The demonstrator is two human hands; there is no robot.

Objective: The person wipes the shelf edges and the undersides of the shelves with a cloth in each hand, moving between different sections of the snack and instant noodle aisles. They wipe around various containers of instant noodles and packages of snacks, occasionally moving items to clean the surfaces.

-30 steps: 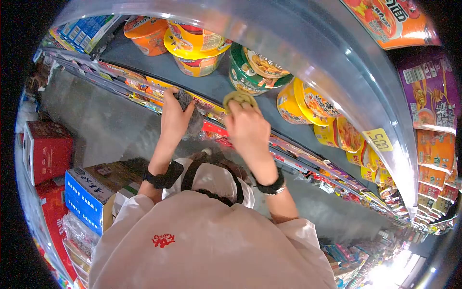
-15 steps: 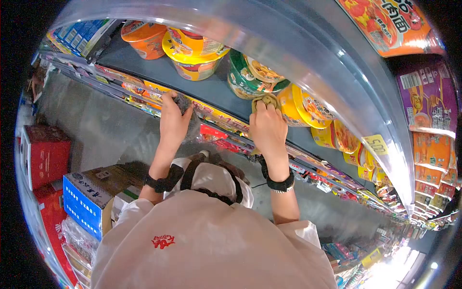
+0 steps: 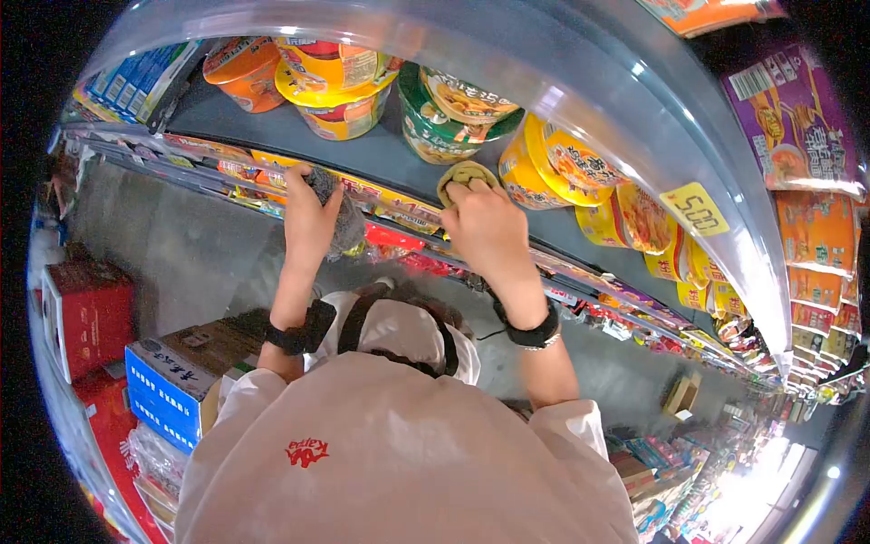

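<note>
My left hand (image 3: pixel 310 218) is closed on a dark grey cloth (image 3: pixel 343 222) at the shelf's front edge, with part of the cloth hanging below it. A folded olive-green cloth (image 3: pixel 464 178) is under the fingers of my right hand (image 3: pixel 489 227), pressed on the dark shelf (image 3: pixel 381 172) near its front. Just behind that cloth stands a green instant noodle cup (image 3: pixel 444 127). To its right is a yellow noodle cup (image 3: pixel 535 172), close to my right hand. Further left are stacked yellow noodle cups (image 3: pixel 340 113) and an orange noodle cup (image 3: pixel 243 77).
A clear curved shelf edge (image 3: pixel 562 82) with a price tag (image 3: pixel 695 208) arches above the cups. Bagged noodles (image 3: pixel 788 122) hang at the right. Behind me, a blue-sided carton (image 3: pixel 168 394) and red boxes (image 3: pixel 91 317) stand on the floor.
My right hand has shifted left with the olive cloth, away from the yellow cup. The left hand keeps the grey cloth at the shelf edge. The view has tilted slightly.
</note>
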